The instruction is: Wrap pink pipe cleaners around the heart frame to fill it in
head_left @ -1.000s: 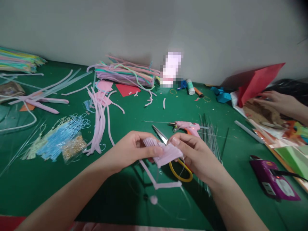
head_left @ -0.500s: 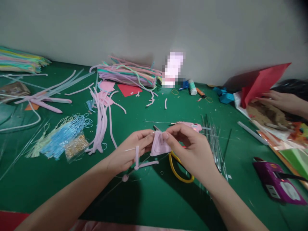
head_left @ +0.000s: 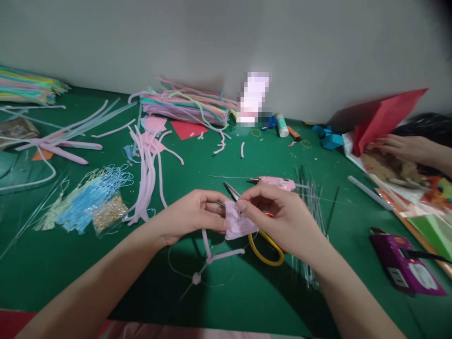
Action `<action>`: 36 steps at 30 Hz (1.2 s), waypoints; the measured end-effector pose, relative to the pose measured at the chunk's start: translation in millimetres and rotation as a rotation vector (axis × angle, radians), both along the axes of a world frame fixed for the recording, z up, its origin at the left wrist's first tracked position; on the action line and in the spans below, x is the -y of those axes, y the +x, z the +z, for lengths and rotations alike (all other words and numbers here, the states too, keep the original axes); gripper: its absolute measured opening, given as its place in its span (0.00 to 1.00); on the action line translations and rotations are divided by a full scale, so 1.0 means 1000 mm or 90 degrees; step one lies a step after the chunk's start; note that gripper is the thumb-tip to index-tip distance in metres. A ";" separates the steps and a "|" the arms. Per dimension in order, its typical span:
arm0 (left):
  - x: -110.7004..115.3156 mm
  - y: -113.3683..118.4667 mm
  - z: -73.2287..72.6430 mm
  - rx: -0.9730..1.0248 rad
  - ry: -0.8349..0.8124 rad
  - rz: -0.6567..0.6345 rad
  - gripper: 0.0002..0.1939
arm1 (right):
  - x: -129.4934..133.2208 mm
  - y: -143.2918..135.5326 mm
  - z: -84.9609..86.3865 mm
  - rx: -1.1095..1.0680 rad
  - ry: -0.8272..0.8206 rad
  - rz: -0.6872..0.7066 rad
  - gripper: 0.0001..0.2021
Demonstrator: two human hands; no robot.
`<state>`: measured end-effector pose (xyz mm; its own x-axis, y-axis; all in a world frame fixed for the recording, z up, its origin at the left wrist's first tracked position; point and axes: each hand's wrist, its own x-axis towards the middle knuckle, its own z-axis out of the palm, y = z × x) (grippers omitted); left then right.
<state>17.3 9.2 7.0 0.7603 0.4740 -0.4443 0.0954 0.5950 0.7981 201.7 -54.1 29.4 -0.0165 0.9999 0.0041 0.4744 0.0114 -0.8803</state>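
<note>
A small ribbed pink piece (head_left: 240, 226) is held between both hands over the green table. My left hand (head_left: 197, 214) pinches its left edge between thumb and fingers. The thumb and fingers of my right hand (head_left: 270, 207) close on its upper part. Beneath the piece hangs a thin wire with a pink strip (head_left: 226, 254) and a small pink knot (head_left: 196, 278). Scissors with yellow handles (head_left: 264, 256) lie partly hidden by my right hand. Just behind the hands rests a pink glue gun (head_left: 277, 182).
Lilac pipe cleaners (head_left: 144, 188), blue tassels (head_left: 83, 202) and a bag of gold bits (head_left: 109, 214) lie left. Metal wires (head_left: 310, 212) and a purple power box (head_left: 406, 263) are right. Another person's hand (head_left: 406, 148) touches red paper (head_left: 388, 117).
The pink piece has turned and moved slightly down in my hands. The strip and knot below it have swung right and lower. More of the scissor blades shows.
</note>
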 end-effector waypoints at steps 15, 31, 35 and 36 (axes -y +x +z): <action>0.001 -0.002 0.006 0.003 0.061 0.039 0.11 | 0.029 0.000 0.003 -0.026 0.139 -0.227 0.06; 0.007 0.003 0.007 0.022 0.098 0.067 0.10 | 0.028 -0.031 -0.012 0.283 0.334 -0.248 0.06; 0.007 0.001 0.007 0.035 0.097 0.078 0.11 | 0.036 -0.027 -0.009 0.149 0.245 -0.252 0.02; 0.007 0.001 0.007 0.040 0.094 0.081 0.11 | 0.038 -0.027 -0.009 0.116 0.220 -0.249 0.01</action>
<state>18.2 2.0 14.0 0.7147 0.6240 -0.3159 -0.0260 0.4751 0.8795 175.2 -92.1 20.6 0.3248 0.8723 0.3656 0.6460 0.0778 -0.7594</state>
